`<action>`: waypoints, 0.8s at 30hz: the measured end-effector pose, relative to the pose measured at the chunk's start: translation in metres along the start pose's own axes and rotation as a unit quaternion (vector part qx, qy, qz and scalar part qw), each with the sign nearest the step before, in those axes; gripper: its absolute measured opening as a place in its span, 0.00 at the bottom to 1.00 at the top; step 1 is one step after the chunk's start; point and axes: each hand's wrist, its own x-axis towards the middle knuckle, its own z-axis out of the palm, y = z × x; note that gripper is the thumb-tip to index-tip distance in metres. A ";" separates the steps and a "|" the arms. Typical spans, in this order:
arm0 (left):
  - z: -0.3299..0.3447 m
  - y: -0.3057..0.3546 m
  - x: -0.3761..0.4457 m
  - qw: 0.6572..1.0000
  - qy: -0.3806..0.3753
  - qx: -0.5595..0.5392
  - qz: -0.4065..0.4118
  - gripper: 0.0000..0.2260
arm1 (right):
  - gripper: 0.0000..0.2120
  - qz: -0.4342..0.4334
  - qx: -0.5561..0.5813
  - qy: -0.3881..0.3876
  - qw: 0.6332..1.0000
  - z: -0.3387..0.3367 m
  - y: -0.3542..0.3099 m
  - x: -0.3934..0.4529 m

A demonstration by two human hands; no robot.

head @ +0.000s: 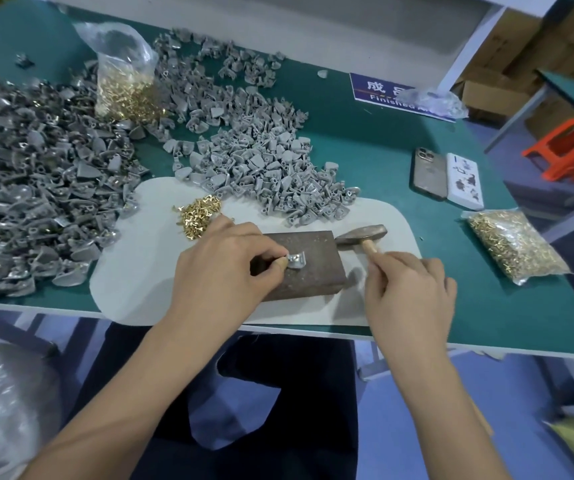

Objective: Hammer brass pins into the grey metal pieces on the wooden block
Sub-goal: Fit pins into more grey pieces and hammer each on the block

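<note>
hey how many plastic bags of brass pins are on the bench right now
2. An open bag stands at the back left among the grey metal pieces; a bag lies flat at the bench's right edge. More could be hidden outside the view.

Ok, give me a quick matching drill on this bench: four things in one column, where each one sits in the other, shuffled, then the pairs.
Things:
1. hammer
2. grey metal piece
3. loose brass pins
4. phone

Places:
A. pinched by the left hand on the wooden block
B. lying on the green table at far right
C. in a small heap on the white mat, behind the left hand
D. handle gripped by the right hand, head just right of the block

Pairs: 1-D, 2-A, 3-C, 4-B
</note>
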 end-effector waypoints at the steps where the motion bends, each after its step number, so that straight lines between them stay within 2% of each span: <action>1: 0.000 0.000 0.000 1.000 -0.001 -0.002 -0.001 0.02 | 0.14 -0.033 0.065 0.026 0.997 0.000 -0.002 0.000; 3: 0.000 0.001 -0.002 1.000 0.000 -0.016 -0.005 0.02 | 0.10 -0.108 0.205 0.055 0.971 -0.004 -0.016 0.000; 5: -0.001 0.002 -0.007 0.999 0.009 -0.035 -0.004 0.02 | 0.09 -0.161 0.259 0.038 0.952 -0.010 -0.035 -0.001; 11: -0.024 -0.013 -0.022 0.996 0.081 -0.046 0.000 0.04 | 0.04 -0.232 0.262 -0.032 0.936 -0.007 -0.081 0.001; 24: -0.107 -0.125 -0.056 0.975 0.175 0.070 -0.118 0.05 | 0.03 -0.325 0.274 -0.109 0.899 0.042 -0.242 -0.009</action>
